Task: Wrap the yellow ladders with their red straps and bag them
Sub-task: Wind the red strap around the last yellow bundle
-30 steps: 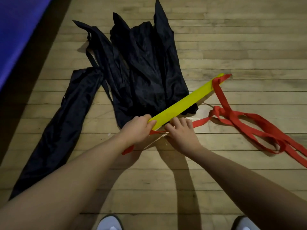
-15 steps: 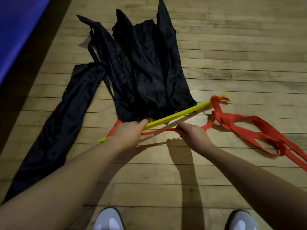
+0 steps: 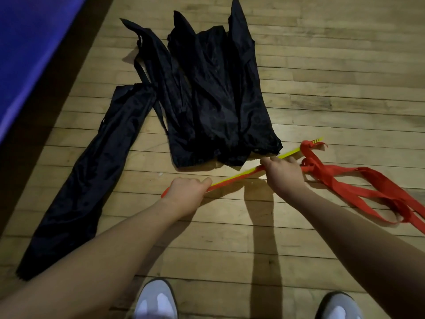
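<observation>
**Winding the strap around the folded ladder**

On the wooden floor, just short of the black bags, you held the stacked yellow ladder edge-up, running from about 8 o'clock to 2 o'clock across your reach. Your left hand was curled around its near end, where a bit of red showed. Your right hand gripped further up the bundle, fingers wrapped over it, right beside the loose knot of red strap that trailed away toward 4 o'clock.

Judging from that, the wrap had barely begun. To do it well, you needed to keep the rungs squeezed flush with the left hand while the right drew the strap taut and laid each turn snug against the last. The slack tangle at 3 o'clock looked likely to snag, so it wanted shaking out first. A long separate bag lay at 10 o'clock, unfilled.
</observation>
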`<state>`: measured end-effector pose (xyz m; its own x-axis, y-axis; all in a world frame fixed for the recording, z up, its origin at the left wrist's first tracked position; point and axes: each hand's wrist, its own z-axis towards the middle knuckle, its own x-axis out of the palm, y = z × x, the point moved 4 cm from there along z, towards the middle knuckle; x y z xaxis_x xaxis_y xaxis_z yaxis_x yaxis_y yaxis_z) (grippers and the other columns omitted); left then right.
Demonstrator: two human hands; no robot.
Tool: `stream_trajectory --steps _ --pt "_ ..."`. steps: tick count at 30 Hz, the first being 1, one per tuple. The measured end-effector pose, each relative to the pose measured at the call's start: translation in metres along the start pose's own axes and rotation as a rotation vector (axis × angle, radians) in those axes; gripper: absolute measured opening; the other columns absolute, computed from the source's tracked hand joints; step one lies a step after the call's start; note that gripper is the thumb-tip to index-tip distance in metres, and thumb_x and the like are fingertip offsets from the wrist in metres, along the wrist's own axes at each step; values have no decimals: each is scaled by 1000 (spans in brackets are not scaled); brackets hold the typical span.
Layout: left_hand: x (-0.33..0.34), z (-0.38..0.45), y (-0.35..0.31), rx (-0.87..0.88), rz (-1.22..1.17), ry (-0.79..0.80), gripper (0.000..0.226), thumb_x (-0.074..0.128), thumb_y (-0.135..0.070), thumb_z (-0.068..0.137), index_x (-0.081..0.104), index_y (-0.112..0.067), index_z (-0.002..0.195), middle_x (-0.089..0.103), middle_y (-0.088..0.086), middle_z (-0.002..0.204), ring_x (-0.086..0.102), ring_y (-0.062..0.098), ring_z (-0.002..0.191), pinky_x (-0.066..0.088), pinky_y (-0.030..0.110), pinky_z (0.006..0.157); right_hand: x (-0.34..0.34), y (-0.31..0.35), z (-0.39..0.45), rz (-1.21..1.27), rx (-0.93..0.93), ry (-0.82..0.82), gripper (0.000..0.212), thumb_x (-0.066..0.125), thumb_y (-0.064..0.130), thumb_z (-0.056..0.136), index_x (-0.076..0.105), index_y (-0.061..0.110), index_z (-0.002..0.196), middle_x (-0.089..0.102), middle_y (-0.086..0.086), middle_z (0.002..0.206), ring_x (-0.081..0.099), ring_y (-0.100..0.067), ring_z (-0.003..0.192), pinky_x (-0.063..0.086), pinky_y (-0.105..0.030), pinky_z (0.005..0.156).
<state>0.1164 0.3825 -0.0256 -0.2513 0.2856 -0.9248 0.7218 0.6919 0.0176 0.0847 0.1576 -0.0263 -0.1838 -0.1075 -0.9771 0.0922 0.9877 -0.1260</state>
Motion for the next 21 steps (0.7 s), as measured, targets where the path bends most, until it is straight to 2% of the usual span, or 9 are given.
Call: stream_trajectory --steps 3,5,6,8,11,14,16,19,21 --pt "1 0 7 -54 -44 10 27 42 -18 96 39 -19 123 63 3 100 61 27 89 37 32 61 6 -6 -2 16 14 -2 43 41 5 90 47 22 129 65 0 108 62 -25 98 34 -34 86" --pt "-1 0 9 -72 -25 -12 40 42 -17 96 30 -16 133 63 2 100 62 27 87 37 33 60 11 -6 -5 24 12 25 50 39 6 93 35 23 140 65 -1 110 62 -26 100 35 -37 90" --pt "-2 1 7 -64 -2 -17 47 43 -16 95 25 -15 138 63 2 102 63 27 88 37 33 61 13 -5 -5 24 9 38 49 39 6 94 35 22 140 65 -2 111 62 -26 101 35 -38 91" --pt "-1 2 -1 -39 26 -9 52 46 -13 93 23 -14 140 60 4 111 63 27 93 37 34 63 11 -3 -4 11 -3 33 38 40 7 93 46 20 129 64 -1 111 61 -26 102 34 -36 89" --pt "-3 3 -6 -101 16 -11 48 47 -12 92 28 -13 136 54 6 118 62 26 98 39 35 67 4 -1 -3 -3 -28 -19 27 44 6 91 56 17 112 65 -3 105 61 -26 98 33 -36 88" --pt "-7 7 -14 -86 30 -73 46 48 -16 93 31 -13 134 55 7 120 57 26 106 45 36 81 0 8 -11 23 -106 -152 23 64 -4 71 63 11 90 66 -6 78 62 -28 70 37 -34 71" --pt "-11 14 -24 -68 -10 -89 40 48 -25 95 35 -14 132 54 8 124 55 27 111 44 37 88 -5 21 -17 33 -191 -234 31 73 -5 53 64 11 78 61 -3 64 58 -24 54 38 -30 61" --pt "-20 29 -42 -90 -148 -60 40 50 -36 95 40 -16 128 55 8 123 54 27 113 43 38 88 -15 43 -24 51 -314 -309 27 66 2 53 64 12 79 59 0 63 59 -21 53 35 -28 58" --pt "-21 36 -50 -118 -226 -20 32 47 -29 97 41 -17 126 58 7 118 57 28 106 45 37 78 -20 48 -27 99 -361 -377 23 56 3 61 64 12 81 58 0 63 59 -22 55 29 -30 58"
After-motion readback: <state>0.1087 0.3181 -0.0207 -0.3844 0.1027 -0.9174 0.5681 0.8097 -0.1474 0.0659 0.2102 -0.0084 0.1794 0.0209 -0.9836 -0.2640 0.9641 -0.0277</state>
